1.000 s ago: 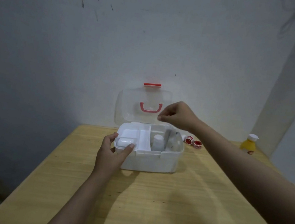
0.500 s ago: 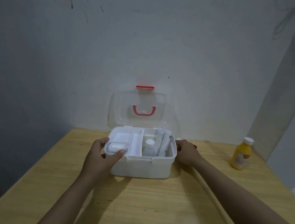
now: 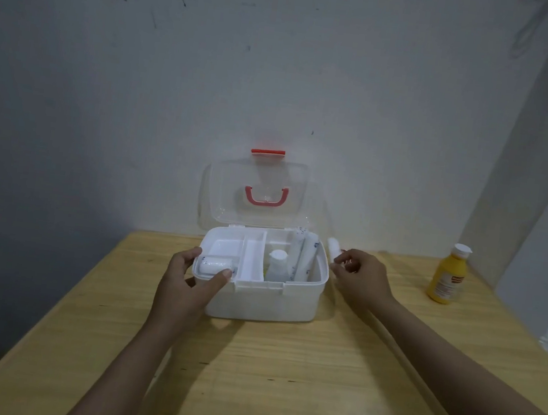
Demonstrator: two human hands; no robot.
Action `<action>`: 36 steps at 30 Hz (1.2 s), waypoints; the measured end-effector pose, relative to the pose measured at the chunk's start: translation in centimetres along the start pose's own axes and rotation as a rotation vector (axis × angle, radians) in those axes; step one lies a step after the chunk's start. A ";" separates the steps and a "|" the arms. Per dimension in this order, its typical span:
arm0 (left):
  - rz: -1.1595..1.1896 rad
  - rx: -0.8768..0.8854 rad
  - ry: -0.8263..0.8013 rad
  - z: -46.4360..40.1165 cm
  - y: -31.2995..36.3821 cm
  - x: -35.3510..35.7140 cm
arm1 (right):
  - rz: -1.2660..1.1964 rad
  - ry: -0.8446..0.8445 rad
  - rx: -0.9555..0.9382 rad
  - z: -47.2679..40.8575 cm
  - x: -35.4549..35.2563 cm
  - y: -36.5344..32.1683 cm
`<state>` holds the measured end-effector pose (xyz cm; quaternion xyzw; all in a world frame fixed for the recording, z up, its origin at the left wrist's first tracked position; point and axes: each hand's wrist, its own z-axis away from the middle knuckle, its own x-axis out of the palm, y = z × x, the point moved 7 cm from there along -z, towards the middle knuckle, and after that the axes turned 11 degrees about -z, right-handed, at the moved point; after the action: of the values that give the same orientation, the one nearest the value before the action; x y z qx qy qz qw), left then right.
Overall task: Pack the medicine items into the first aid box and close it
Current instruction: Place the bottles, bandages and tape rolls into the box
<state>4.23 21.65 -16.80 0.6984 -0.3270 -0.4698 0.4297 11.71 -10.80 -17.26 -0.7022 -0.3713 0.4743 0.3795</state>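
The white first aid box (image 3: 264, 301) stands on the wooden table (image 3: 279, 380) with its clear lid (image 3: 257, 191) raised; the lid has a red handle and latch. Inside are a small white bottle (image 3: 277, 264), upright white packets (image 3: 306, 256) and a white roll (image 3: 215, 265) in the left tray. My left hand (image 3: 186, 289) grips the box's front left corner, thumb on the rim. My right hand (image 3: 360, 278) is just right of the box, its fingertips pinched on a small white roll (image 3: 332, 249). A yellow bottle (image 3: 447, 277) with a white cap stands at the far right.
A pale wall (image 3: 280, 87) rises directly behind the box. A wall corner closes in at the right behind the yellow bottle. The table's left edge (image 3: 56, 311) drops to a dark floor.
My right hand came down from above the box to its right side and now lifts a small white roll there. My left hand stays on the box corner. The view shifted slightly.
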 end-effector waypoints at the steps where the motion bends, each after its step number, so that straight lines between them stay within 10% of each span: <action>1: 0.001 0.000 0.002 0.0 0.0 0.0 | -0.019 0.019 -0.008 0.2 -0.6 -0.2; 9: -0.001 -0.004 -0.001 0.2 0.4 0.2 | -0.098 0.075 -0.151 2.4 -4.0 -6.7; 18: 0.002 0.016 -0.029 0.6 0.5 0.2 | 0.059 -0.240 -0.226 3.8 4.4 -15.9; 30: 0.015 0.035 -0.050 0.4 0.7 -0.1 | 0.515 -0.468 -0.248 3.0 11.3 -15.8; 36: 0.028 0.032 -0.061 0.6 0.8 -0.2 | 0.334 -0.390 -0.217 1.4 8.3 -14.5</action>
<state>3.61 21.30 -16.15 0.6857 -0.3572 -0.4797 0.4149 10.28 3.09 -7.99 -0.6855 -0.3654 0.6140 0.1399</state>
